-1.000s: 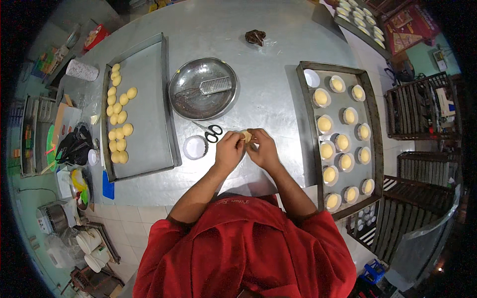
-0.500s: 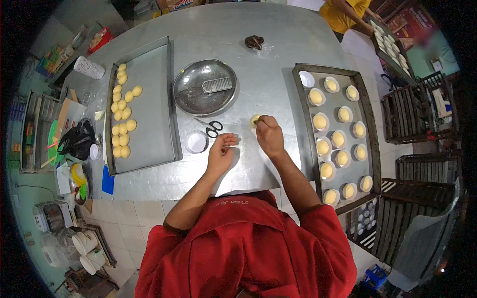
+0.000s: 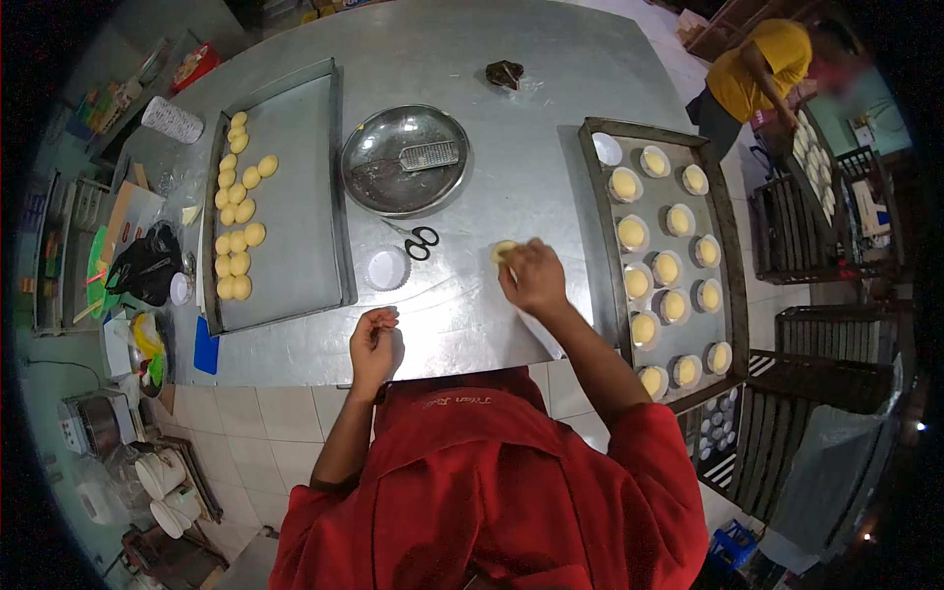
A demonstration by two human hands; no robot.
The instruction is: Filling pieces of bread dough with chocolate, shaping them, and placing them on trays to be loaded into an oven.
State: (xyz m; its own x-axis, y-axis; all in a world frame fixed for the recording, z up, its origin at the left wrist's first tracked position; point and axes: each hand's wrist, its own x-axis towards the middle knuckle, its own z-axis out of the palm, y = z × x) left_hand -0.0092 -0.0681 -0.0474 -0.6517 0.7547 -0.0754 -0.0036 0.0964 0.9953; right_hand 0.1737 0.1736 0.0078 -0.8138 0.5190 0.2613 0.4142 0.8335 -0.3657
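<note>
My right hand point(image 3: 536, 278) is over the steel table, its fingers closed on the edge of a pale yellow dough ball point(image 3: 502, 251) that they partly cover. Near the table's front edge, my left hand point(image 3: 374, 344) has its fingers loosely curled, with nothing visible in them. A white fluted paper cup point(image 3: 386, 267) stands just beyond the left hand. Black-handled scissors point(image 3: 421, 243) lie beside the cup. Farther back is a round metal bowl point(image 3: 359, 147) with a flat metal grater point(image 3: 429, 155) in it.
At left, a shallow tray point(image 3: 300, 226) holds several dough balls point(image 3: 236, 211). The right-hand tray point(image 3: 730, 285) carries dough balls in paper cups and one bare cup point(image 3: 607, 149). A dark lump in plastic point(image 3: 504, 75) sits at the back. Far right, a person in yellow point(image 3: 762, 69) handles another tray point(image 3: 814, 167).
My left hand has drawn back toward the table's front edge and to the left, its fingers curling. My right hand stays at the dough ball. The person in yellow has come further into view.
</note>
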